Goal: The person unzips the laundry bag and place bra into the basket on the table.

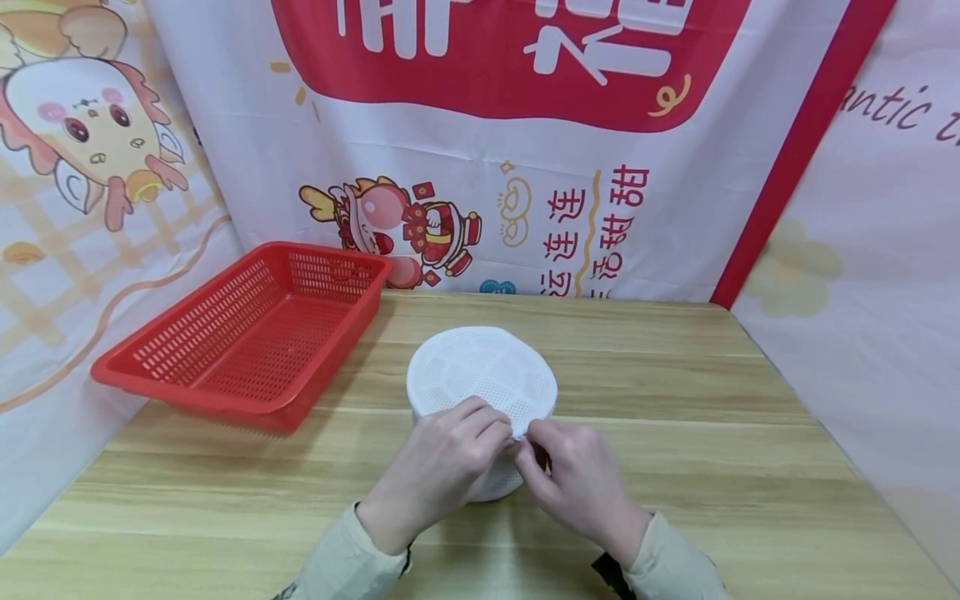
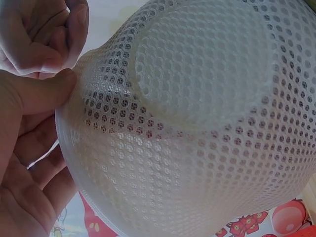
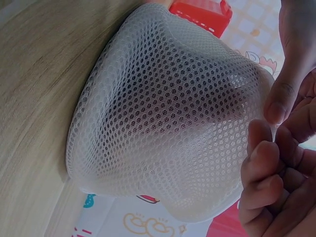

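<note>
A white mesh laundry bag (image 1: pixel 480 367), drum-shaped with a round top panel, stands on the table in front of me. At the near side of its rim, my left hand (image 1: pixel 450 450) pinches the edge between thumb and fingers. My right hand (image 1: pixel 577 479) pinches the same edge just to the right, its fingertips close to the left ones. A small white bit of the bag shows between the two hands. In the left wrist view the mesh (image 2: pixel 197 64) has a round, denser patch. The right wrist view shows the mesh side (image 3: pixel 173 98) bulging and creased.
A red slotted plastic basket (image 1: pixel 330 350) sits at the left of the wooden table (image 1: pixel 675 400). Printed cloth (image 1: pixel 450 142) hangs behind the table, with more cloth along the left and right sides.
</note>
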`<action>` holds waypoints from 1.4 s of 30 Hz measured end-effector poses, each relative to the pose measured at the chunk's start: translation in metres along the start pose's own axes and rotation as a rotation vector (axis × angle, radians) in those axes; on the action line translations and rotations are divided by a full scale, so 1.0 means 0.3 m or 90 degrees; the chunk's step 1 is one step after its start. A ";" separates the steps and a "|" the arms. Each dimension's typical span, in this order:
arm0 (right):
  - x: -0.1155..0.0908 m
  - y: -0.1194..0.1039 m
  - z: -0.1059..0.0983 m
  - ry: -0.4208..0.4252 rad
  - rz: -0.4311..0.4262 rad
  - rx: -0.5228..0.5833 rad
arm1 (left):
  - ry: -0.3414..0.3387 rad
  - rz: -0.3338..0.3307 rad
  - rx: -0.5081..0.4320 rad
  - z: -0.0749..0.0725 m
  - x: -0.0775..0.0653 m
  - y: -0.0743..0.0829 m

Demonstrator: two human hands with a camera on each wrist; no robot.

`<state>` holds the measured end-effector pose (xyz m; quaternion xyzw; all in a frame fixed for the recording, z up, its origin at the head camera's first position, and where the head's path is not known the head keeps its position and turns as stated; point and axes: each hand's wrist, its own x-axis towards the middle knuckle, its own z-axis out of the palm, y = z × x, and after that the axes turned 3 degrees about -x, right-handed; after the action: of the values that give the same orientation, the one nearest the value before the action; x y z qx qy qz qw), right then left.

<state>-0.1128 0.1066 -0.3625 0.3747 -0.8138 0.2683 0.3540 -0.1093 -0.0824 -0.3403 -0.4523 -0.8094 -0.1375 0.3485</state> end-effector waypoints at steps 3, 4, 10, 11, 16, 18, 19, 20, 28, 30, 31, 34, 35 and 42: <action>0.000 0.000 -0.002 -0.001 0.007 -0.001 | 0.000 -0.001 0.002 0.000 -0.001 0.001; 0.000 0.000 -0.002 -0.001 0.009 -0.002 | 0.000 -0.002 0.003 0.000 -0.001 0.001; -0.003 0.006 -0.002 0.000 0.016 -0.006 | -0.005 -0.008 0.005 -0.003 -0.001 0.004; -0.003 0.007 -0.002 0.000 0.017 -0.007 | -0.003 -0.006 0.007 -0.003 -0.001 0.003; -0.001 0.013 0.000 0.000 0.019 -0.013 | 0.005 0.000 0.010 -0.003 -0.001 0.000; 0.000 0.011 -0.001 0.000 0.018 -0.014 | 0.004 -0.003 0.000 -0.004 0.000 -0.001; 0.000 0.011 -0.002 -0.002 0.018 -0.014 | 0.003 -0.004 -0.003 -0.005 0.000 -0.001; 0.000 0.010 -0.002 -0.002 0.015 -0.013 | 0.003 -0.005 -0.008 -0.006 0.001 -0.001; -0.001 0.004 -0.003 -0.012 -0.013 0.019 | -0.007 -0.014 -0.030 -0.008 0.002 0.004; -0.002 0.002 -0.004 -0.011 -0.020 0.029 | -0.010 -0.009 -0.028 -0.008 0.003 0.004; -0.002 0.002 -0.004 -0.010 -0.024 0.034 | -0.011 -0.007 -0.026 -0.007 0.004 0.005; -0.002 0.000 -0.003 -0.007 -0.024 0.037 | -0.013 -0.003 -0.018 -0.008 0.004 0.004; -0.002 0.000 -0.002 -0.004 -0.024 0.037 | -0.012 -0.002 -0.015 -0.009 0.004 0.004; -0.001 -0.002 -0.001 0.002 -0.010 0.025 | -0.002 0.002 -0.004 -0.005 0.001 0.005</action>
<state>-0.1120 0.1067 -0.3624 0.3878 -0.8047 0.2818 0.3502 -0.1076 -0.0821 -0.3392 -0.4547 -0.8090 -0.1386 0.3458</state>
